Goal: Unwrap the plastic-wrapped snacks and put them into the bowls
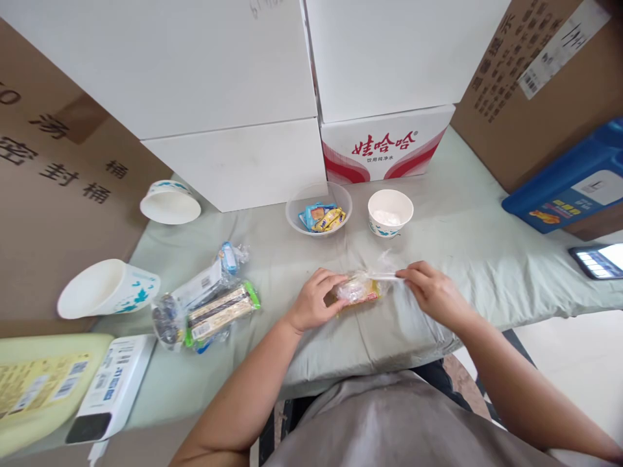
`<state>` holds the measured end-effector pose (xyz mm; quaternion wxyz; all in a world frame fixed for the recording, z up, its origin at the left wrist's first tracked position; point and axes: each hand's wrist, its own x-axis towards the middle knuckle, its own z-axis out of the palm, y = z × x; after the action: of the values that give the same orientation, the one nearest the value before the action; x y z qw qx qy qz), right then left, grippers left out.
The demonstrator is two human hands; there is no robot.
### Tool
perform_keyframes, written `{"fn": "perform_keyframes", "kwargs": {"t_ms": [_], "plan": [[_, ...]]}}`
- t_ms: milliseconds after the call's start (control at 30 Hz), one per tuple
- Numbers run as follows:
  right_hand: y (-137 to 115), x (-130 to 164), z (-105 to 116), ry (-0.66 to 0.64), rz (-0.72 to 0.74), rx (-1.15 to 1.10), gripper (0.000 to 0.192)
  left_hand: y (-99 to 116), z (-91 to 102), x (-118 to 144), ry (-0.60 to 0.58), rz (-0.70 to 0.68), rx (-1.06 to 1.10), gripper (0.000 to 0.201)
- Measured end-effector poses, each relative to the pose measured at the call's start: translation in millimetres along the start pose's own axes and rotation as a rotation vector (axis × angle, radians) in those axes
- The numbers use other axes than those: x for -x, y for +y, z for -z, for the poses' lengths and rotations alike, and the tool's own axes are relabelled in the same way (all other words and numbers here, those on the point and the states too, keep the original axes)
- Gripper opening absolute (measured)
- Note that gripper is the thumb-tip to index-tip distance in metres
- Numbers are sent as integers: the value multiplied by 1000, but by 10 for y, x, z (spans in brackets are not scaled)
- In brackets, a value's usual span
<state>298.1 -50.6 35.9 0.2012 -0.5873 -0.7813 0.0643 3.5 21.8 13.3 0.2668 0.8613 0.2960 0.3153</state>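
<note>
Near the front edge of the cloth-covered table, my left hand (317,299) is closed on one side of a clear plastic snack bag (359,290) with yellow and red print. The bag is crumpled, and its contents are hard to make out. My right hand (435,289) pinches the end of a thin white strip (384,276) at the bag's right side; I cannot tell whether the strip is part of the bag. Behind my hands, a clear plastic bowl (294,219) holds blue and yellow wrapped snacks (327,218). A paper bowl (390,206) beside it has something white inside.
Several packaged snacks (219,308) lie to the left, near two tipped paper bowls (109,288). A white device (113,383) and a pale yellow container (43,383) are at front left. Boxes (384,146) line the back. A blue jug (569,181) and phone (598,261) are right.
</note>
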Motion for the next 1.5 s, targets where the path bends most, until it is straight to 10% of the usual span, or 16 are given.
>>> {"fn": "perform_keyframes", "kwargs": {"t_ms": [200,367,533,667,900,1000,1167,1500], "plan": [[578,294,116,109,-293,233,29,-39,19,-6,180,125,130,14],[194,256,100,233,-88,26,19,-109,15,51,468,345,236,20],[-337,-93,-70,148,208,-29,30,-42,87,24,125,193,257,47],[-378,-460,-206,88,247,1,27,-45,186,-9,35,178,385,19],[-380,-692,-107,453,29,-54,19,-243,309,38,584,429,364,8],[-496,-591,-93,305,197,-152,17,-186,303,86,797,249,88,7],[-539,-575,-202,53,51,-147,25,-2,280,89,391,-96,-49,18],[-719,-372,83,-550,-82,107,30,69,433,40,-307,44,-41,25]]}}
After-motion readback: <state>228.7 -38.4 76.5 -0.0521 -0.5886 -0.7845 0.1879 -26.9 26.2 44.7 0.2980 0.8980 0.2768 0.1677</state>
